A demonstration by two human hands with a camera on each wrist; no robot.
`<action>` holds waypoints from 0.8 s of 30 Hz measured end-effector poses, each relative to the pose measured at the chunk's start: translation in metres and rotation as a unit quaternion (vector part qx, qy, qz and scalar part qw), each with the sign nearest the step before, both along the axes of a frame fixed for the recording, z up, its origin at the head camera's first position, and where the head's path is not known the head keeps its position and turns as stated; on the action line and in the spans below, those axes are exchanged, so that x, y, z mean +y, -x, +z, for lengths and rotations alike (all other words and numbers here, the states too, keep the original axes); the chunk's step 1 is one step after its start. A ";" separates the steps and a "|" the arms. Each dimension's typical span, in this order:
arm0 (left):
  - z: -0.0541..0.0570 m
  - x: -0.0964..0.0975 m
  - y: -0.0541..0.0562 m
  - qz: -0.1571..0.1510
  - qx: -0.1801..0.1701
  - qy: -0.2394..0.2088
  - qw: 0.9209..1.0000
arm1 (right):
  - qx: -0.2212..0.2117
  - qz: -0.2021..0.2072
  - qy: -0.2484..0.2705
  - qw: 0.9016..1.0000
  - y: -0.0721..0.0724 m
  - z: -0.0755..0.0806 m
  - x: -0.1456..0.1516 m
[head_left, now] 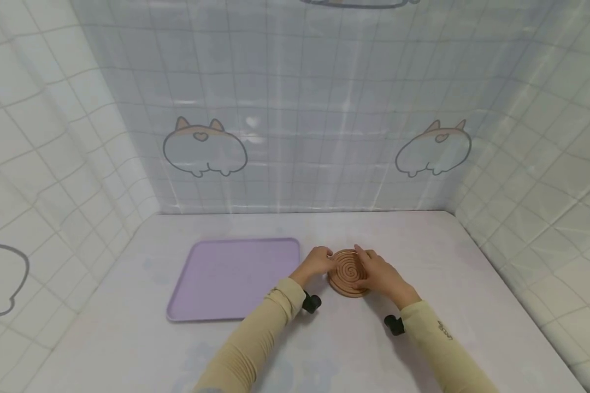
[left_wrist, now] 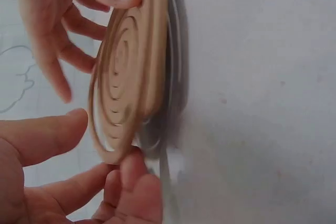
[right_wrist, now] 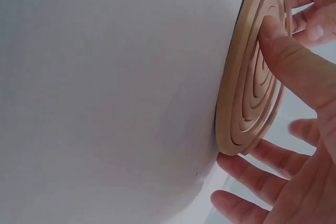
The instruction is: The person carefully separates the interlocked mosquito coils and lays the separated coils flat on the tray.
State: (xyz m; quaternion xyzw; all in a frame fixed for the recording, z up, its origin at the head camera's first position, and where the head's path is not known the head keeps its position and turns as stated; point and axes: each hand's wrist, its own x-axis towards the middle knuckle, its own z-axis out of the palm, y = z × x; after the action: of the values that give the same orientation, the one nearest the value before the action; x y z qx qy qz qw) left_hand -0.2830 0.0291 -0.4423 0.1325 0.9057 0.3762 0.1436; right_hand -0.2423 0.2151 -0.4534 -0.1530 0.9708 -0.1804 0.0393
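Tray (head_left: pixel 241 275): one, purple, flat on the table (head_left: pixel 128 273). Coaster (head_left: pixel 346 268): one, round, wooden, spiral-patterned, right of the tray. Your right hand (head_left: pixel 381 277): farther right of the tray, pinching the coaster, thumb on its face, fingers at its rim. Your left hand (head_left: pixel 317 262): just right of the tray, fingertips at the coaster's rim, thumb close by; whether you grip with it, I cannot tell.

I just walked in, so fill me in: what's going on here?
A person is handling a round brown spiral disc at a white table. The right grip holds it, thumb on top, while the left grip touches its edge. A purple tray lies to its left. I can't tell whether the disc is raised.
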 end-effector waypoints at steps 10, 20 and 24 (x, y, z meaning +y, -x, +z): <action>-0.002 -0.006 -0.005 0.041 -0.016 -0.054 0.998 | 0.005 0.003 0.043 0.999 0.002 -0.002 -0.007; 0.002 -0.015 -0.001 0.082 -0.054 -0.165 0.981 | 0.021 0.011 0.114 0.993 0.003 0.005 -0.009; 0.015 -0.027 -0.002 0.095 -0.059 -0.220 0.969 | 0.045 0.007 0.187 0.981 0.006 0.014 -0.010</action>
State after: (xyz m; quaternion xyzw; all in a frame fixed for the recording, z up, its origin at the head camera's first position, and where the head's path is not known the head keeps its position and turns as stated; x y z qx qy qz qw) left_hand -0.2814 0.0026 -0.4272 0.0520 0.7988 0.5855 0.1276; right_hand -0.2480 0.2047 -0.4396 -0.1723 0.9198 -0.3510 -0.0329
